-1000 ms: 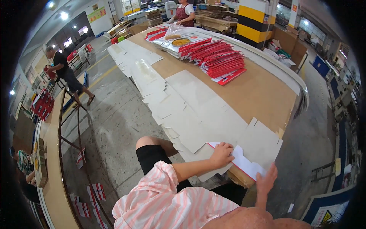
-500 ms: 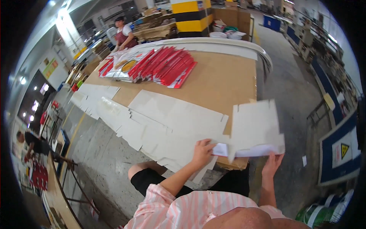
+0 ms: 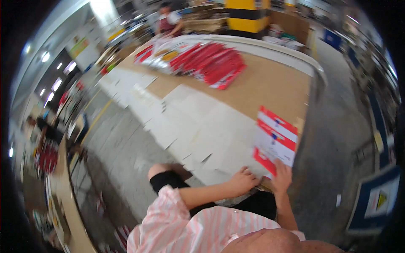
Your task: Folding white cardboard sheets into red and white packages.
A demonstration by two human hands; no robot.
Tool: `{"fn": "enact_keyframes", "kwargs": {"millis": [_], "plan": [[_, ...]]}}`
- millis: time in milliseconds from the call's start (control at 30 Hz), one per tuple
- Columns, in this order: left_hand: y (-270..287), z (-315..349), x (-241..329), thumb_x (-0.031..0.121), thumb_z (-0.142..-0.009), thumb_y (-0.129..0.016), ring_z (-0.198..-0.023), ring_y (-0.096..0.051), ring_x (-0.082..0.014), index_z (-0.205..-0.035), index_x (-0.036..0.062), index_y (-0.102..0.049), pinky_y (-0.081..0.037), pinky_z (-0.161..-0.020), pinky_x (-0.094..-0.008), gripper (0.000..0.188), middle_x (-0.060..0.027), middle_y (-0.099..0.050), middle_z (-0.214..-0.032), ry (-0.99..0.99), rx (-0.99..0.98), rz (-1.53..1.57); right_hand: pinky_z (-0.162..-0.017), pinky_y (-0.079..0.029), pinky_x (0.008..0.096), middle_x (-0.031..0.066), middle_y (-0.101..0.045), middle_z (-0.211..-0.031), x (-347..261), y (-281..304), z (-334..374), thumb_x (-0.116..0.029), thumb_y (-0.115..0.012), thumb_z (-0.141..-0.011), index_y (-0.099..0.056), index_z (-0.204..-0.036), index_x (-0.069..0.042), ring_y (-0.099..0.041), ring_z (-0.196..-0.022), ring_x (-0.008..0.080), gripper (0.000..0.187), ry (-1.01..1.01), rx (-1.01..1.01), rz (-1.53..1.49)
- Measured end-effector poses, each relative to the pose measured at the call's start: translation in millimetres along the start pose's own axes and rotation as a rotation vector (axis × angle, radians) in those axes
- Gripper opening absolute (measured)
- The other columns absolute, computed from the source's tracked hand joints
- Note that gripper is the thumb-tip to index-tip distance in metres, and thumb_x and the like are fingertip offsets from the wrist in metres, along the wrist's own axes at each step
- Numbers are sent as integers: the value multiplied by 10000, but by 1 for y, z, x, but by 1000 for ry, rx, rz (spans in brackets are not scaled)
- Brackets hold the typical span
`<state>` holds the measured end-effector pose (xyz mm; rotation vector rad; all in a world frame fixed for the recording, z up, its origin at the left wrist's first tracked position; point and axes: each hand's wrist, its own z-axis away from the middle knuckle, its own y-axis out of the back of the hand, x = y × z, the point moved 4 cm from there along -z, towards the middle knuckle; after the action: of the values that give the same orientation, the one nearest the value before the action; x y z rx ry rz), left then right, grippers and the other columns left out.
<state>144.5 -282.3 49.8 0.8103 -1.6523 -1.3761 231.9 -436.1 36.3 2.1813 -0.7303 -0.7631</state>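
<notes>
My right hand (image 3: 282,177) is closed on the near edge of a flat, folded carton (image 3: 275,139) with red and white print and small blue marks. The carton tilts up at the table's right front corner. Just left of it, my left hand (image 3: 244,181) has bent fingers close together at the near end of the overlapping blank whitish cardboard sheets (image 3: 202,126). Whatever those fingers may grip is hidden. The sheets spread in a long fan along the table's left side.
Several red-and-white folded cartons (image 3: 211,63) lie in a slanted row on the brown tabletop (image 3: 270,82). A person (image 3: 170,21) stands beyond the far edge. Another person (image 3: 50,130) is at a bench on the left. A blue board with a warning sign (image 3: 375,202) stands right.
The carton has turned from its blank side to its printed side and now lies folded in my right hand. My left hand has let go of it and moved toward the sheets. The view has shifted.
</notes>
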Motion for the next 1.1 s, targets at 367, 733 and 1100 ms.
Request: {"fn": "enact_keyframes", "kwargs": {"millis": [367,733,1100], "plan": [[-1,-4,-129,307,-795,-584,-1203,-430,-317,-1198,76,-553,-201,-1068,-611,465,-140,-518,-1227,322,450,-3,-891,-433,408,67,-577,-1212,-13,-5,-3,-29,-574,-720,-564,-1221,-88,-526,-1001,316,505,96,-256,68],[11,63,-150,295,-801,-622,-909,-529,-280,-769,115,-653,-401,-825,-428,186,-87,-572,-812,600,213,-210,-928,-404,437,87,-500,-1261,-24,-12,-13,-118,-734,-713,-498,-1264,-82,-463,-1102,298,600,-6,-486,270],[95,126,-196,310,-718,-716,-1012,-516,-264,-1009,128,-648,-405,-886,-399,350,-51,-636,-939,287,286,-33,-929,-392,433,85,-506,-1259,-14,-10,4,-107,-734,-699,-498,-1267,-73,-456,-1109,296,616,-47,-384,270]]}}
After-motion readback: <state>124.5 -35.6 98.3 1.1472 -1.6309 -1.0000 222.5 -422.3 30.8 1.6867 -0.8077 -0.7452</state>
